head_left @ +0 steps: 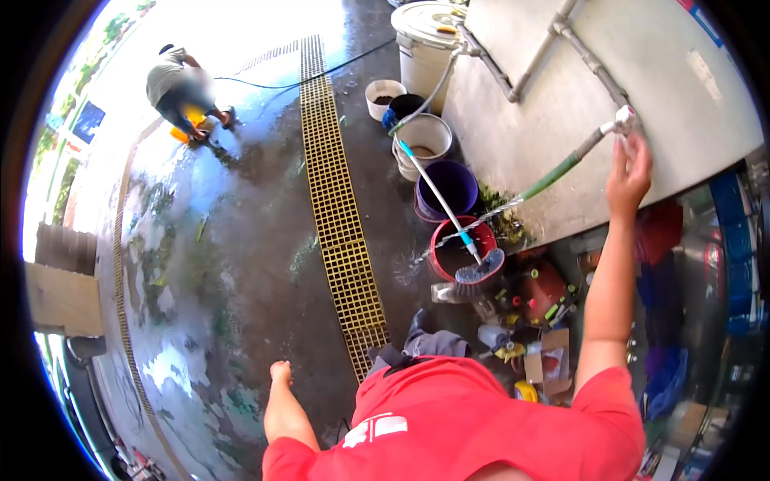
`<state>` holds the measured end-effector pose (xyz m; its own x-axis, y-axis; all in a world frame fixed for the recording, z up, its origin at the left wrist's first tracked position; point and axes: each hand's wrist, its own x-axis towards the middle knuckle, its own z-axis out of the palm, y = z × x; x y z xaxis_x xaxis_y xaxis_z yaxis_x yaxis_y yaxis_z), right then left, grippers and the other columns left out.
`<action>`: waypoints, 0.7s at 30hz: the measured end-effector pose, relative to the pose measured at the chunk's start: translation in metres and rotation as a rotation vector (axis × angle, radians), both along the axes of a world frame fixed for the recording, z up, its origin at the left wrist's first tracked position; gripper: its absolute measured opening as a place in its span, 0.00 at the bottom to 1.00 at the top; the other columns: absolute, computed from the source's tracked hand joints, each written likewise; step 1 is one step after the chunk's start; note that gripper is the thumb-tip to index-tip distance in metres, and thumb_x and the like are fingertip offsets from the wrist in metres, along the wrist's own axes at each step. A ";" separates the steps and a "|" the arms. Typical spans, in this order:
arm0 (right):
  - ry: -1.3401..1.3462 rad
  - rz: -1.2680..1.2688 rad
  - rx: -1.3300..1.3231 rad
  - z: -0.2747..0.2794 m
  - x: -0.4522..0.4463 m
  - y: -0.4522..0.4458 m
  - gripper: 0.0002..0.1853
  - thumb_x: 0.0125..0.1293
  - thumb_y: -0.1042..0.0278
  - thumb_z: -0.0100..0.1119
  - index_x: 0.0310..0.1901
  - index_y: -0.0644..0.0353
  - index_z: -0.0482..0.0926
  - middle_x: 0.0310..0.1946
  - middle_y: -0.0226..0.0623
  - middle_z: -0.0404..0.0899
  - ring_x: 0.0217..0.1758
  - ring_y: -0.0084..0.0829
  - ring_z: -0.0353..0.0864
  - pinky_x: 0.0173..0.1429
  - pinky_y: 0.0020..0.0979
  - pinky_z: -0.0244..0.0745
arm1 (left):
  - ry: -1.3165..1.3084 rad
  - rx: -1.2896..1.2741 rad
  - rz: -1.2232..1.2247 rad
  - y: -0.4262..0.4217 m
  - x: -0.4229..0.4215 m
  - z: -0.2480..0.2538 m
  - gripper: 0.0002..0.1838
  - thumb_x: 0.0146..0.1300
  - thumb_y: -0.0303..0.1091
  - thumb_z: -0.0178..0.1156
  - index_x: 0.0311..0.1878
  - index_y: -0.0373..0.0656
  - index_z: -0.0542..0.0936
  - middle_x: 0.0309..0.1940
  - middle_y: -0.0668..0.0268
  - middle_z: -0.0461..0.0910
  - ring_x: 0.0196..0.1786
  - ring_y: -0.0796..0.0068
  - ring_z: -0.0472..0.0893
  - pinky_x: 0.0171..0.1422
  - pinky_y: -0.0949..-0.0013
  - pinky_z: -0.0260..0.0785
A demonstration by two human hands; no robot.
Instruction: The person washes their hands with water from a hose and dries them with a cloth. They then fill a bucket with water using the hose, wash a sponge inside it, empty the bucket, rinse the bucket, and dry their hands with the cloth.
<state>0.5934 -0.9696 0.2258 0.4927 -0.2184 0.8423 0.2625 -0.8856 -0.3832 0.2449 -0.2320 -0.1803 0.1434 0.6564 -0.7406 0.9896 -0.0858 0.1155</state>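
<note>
At the right, my right hand (pixel 630 172) is raised just below a white tap (pixel 620 122) on the wall pipe, fingers reaching up to it; whether they grip it is hard to see. From the tap a short green hose (pixel 552 178) points left, and water (pixel 481 218) sprays out of its end over the buckets. My left hand (pixel 281 371) hangs low at the left over the wet floor, its fingers curled, with nothing visible in it. A brush with a blue and white handle (pixel 437 192) leans in a red bucket (pixel 463 247).
A purple bucket (pixel 447 189), white buckets (pixel 423 144) and a lidded bin (pixel 425 68) line the wall. Bottles and a cardboard box (pixel 548 362) lie below. A yellow floor grate (pixel 333 196) crosses the floor. Another person (pixel 178 88) bends at the upper left.
</note>
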 end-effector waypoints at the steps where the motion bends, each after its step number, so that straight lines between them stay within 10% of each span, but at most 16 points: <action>1: -0.093 -0.002 -0.175 0.022 0.008 0.012 0.17 0.64 0.64 0.62 0.51 0.64 0.75 0.45 0.45 0.77 0.42 0.37 0.79 0.49 0.33 0.74 | -0.018 -0.059 0.043 0.002 -0.015 0.006 0.17 0.64 0.41 0.56 0.54 0.47 0.77 0.33 0.63 0.79 0.35 0.68 0.77 0.35 0.55 0.73; 4: -0.187 -0.038 -0.612 0.055 0.045 0.023 0.18 0.62 0.63 0.63 0.51 0.60 0.76 0.46 0.47 0.77 0.46 0.44 0.78 0.50 0.39 0.74 | -0.136 -0.179 0.176 0.008 -0.057 0.021 0.20 0.66 0.41 0.55 0.59 0.50 0.72 0.39 0.68 0.77 0.33 0.72 0.75 0.34 0.59 0.72; 14: 0.758 -0.803 -0.332 0.063 0.075 0.065 0.18 0.63 0.54 0.51 0.52 0.50 0.77 0.54 0.45 0.72 0.61 0.47 0.70 0.55 0.55 0.69 | -0.304 -0.191 0.337 0.040 -0.199 0.010 0.14 0.66 0.41 0.53 0.53 0.50 0.74 0.28 0.72 0.72 0.26 0.74 0.71 0.25 0.64 0.68; 17: 0.710 -0.775 -0.460 0.072 0.051 0.093 0.21 0.63 0.52 0.52 0.51 0.57 0.77 0.51 0.44 0.75 0.57 0.45 0.74 0.53 0.55 0.70 | -0.227 -0.249 0.403 0.039 -0.228 0.019 0.12 0.63 0.43 0.49 0.28 0.48 0.68 0.21 0.70 0.68 0.21 0.70 0.69 0.23 0.61 0.65; 19: 0.786 -0.649 -0.553 0.056 0.072 0.060 0.21 0.63 0.50 0.53 0.49 0.58 0.77 0.52 0.45 0.74 0.57 0.45 0.74 0.52 0.56 0.71 | -0.191 -0.396 0.442 0.063 -0.258 -0.012 0.13 0.64 0.46 0.52 0.42 0.47 0.72 0.32 0.66 0.72 0.30 0.63 0.73 0.32 0.51 0.69; 21: 0.120 -0.519 -0.014 -0.001 0.106 0.041 0.22 0.64 0.52 0.49 0.51 0.61 0.74 0.62 0.51 0.62 0.68 0.51 0.58 0.68 0.52 0.57 | -0.160 -0.406 0.351 0.057 -0.237 -0.017 0.13 0.64 0.46 0.52 0.42 0.47 0.72 0.32 0.66 0.72 0.30 0.63 0.73 0.32 0.51 0.70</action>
<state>0.6995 -0.9282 0.2251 0.4158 -0.4482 0.7914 -0.2564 -0.8926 -0.3708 0.0075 -0.1746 -0.1969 0.0992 0.3515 -0.9309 0.9180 0.3288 0.2219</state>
